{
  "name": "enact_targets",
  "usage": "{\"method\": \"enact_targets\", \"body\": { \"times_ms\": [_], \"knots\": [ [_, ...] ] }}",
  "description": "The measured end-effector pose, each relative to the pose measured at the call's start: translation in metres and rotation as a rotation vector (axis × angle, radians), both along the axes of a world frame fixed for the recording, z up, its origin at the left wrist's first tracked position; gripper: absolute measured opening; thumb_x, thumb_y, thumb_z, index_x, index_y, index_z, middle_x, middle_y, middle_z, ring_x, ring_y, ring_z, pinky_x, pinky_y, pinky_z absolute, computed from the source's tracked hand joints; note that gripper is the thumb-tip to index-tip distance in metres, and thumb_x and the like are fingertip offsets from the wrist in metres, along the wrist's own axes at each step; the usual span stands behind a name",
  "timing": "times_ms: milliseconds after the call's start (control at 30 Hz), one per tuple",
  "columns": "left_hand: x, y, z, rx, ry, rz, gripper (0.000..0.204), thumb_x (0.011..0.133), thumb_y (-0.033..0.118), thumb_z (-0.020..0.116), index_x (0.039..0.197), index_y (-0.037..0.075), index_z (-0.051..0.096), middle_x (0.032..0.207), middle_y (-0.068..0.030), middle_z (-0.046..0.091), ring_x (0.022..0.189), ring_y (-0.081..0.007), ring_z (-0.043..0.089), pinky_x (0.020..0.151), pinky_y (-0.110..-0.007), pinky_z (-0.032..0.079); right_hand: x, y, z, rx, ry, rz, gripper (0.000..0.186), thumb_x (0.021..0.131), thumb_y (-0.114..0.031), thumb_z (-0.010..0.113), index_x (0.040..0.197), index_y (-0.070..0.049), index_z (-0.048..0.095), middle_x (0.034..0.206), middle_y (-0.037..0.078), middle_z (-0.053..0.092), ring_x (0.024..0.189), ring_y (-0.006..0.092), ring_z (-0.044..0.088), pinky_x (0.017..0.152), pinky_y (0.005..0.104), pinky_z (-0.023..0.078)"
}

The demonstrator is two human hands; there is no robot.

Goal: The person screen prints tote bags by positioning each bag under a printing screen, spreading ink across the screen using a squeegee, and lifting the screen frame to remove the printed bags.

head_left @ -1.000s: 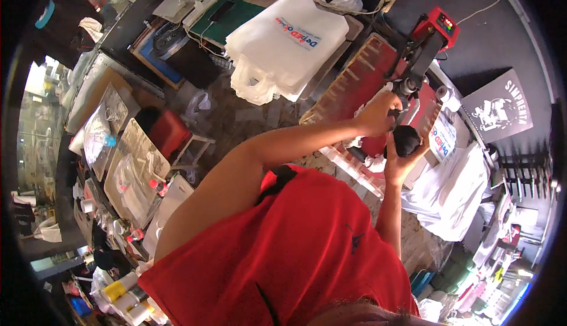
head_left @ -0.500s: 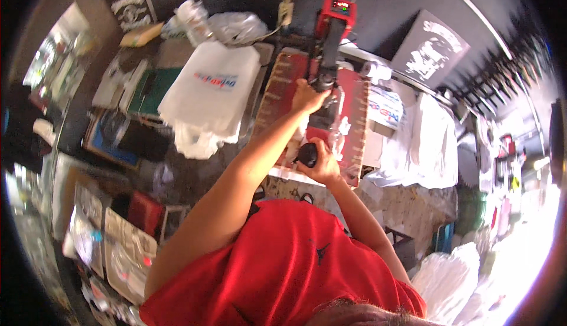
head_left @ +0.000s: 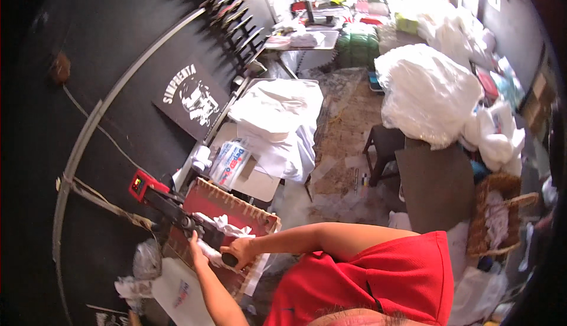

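Observation:
A heat press stands at lower left, with a red control box (head_left: 143, 185) and a black arm (head_left: 168, 206). Around the black fitting in the middle of the press, my left hand (head_left: 199, 252) is closed, its fingers partly hidden. My right hand (head_left: 241, 251) grips the round black end of the press's handle (head_left: 229, 260). Under the press lies a red board (head_left: 233, 199) with a rough, pale edge. Bunched white cloth (head_left: 227, 225) sits on this board beside the black parts.
Stacked white cloth (head_left: 274, 110) lies on a table beyond the press, near a printed plastic bag (head_left: 229, 163). A white bag (head_left: 186, 293) lies at the near left. Rightward stand a large plastic-wrapped bundle (head_left: 428, 93), a dark stool (head_left: 384, 149) and a wicker basket (head_left: 496, 214).
The view has swung to the right, so the press now appears at lower left. Both hands remain at the press, the right one still on the black handle end.

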State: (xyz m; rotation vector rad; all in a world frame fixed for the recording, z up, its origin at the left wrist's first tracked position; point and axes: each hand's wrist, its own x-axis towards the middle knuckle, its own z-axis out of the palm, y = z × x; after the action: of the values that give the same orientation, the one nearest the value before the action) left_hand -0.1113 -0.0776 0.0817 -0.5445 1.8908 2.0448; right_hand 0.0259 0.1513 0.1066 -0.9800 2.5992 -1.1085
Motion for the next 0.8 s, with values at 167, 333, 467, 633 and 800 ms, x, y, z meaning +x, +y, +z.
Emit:
{"method": "enact_targets", "body": {
  "times_ms": [167, 333, 467, 633, 800],
  "knots": [
    [-0.016, 0.022, 0.010, -0.097, -0.034, -0.117, 0.074, 0.087, 0.059, 0.062, 0.133, 0.003, 0.050, 0.129, -0.0141, 0.055, 0.113, -0.0319, 0.056, 0.097, -0.046, 0.045, 0.006, 0.011, 0.012, -0.034, -0.036, -0.123, 0.084, 0.061, -0.048, 0.077, 0.126, -0.005, 0.045, 0.081, 0.021, 0.068, 0.082, 0.0404, 0.068, 0.072, 0.0485, 0.053],
    [-0.040, -0.126, -0.016, -0.667, 0.123, -0.017, 0.056, 0.090, 0.052, 0.056, 0.104, -0.001, 0.067, 0.103, -0.0134, 0.065, 0.089, -0.0266, 0.061, 0.078, -0.040, 0.050, 0.046, -0.014, 0.103, -0.182, 0.136, -0.038, 0.078, 0.056, -0.038, 0.077, 0.118, 0.001, 0.050, 0.075, 0.021, 0.066, 0.074, 0.0380, 0.068, 0.066, 0.0475, 0.054],
    [0.069, 0.109, 0.183, 0.061, 0.430, -0.148, 0.036, 0.088, 0.047, 0.059, 0.076, 0.014, 0.064, 0.067, -0.0018, 0.059, 0.056, -0.0169, 0.053, 0.052, -0.037, 0.042, -0.008, 0.037, 0.136, -0.302, 0.052, -0.213, 0.072, 0.059, -0.045, 0.079, 0.113, -0.005, 0.054, 0.078, 0.023, 0.067, 0.075, 0.0413, 0.067, 0.066, 0.0491, 0.054],
    [-0.052, -0.033, 0.070, -0.464, 0.198, -0.239, 0.045, 0.083, 0.047, 0.063, 0.085, 0.002, 0.069, 0.081, -0.0091, 0.066, 0.071, -0.0210, 0.059, 0.069, -0.037, 0.045, 0.014, 0.011, 0.167, -0.144, 0.093, -0.128, 0.070, 0.064, -0.042, 0.078, 0.119, -0.009, 0.050, 0.086, 0.026, 0.068, 0.083, 0.0450, 0.067, 0.073, 0.0521, 0.052],
    [-0.005, -0.028, 0.083, -0.362, 0.217, -0.182, 0.055, 0.082, 0.054, 0.064, 0.096, 0.001, 0.073, 0.094, -0.0104, 0.070, 0.088, -0.0205, 0.063, 0.080, -0.034, 0.046, 0.006, 0.015, 0.177, -0.242, 0.050, -0.021, 0.069, 0.066, -0.033, 0.078, 0.122, -0.004, 0.050, 0.090, 0.026, 0.068, 0.089, 0.0429, 0.068, 0.081, 0.0495, 0.053]
  ]
}}
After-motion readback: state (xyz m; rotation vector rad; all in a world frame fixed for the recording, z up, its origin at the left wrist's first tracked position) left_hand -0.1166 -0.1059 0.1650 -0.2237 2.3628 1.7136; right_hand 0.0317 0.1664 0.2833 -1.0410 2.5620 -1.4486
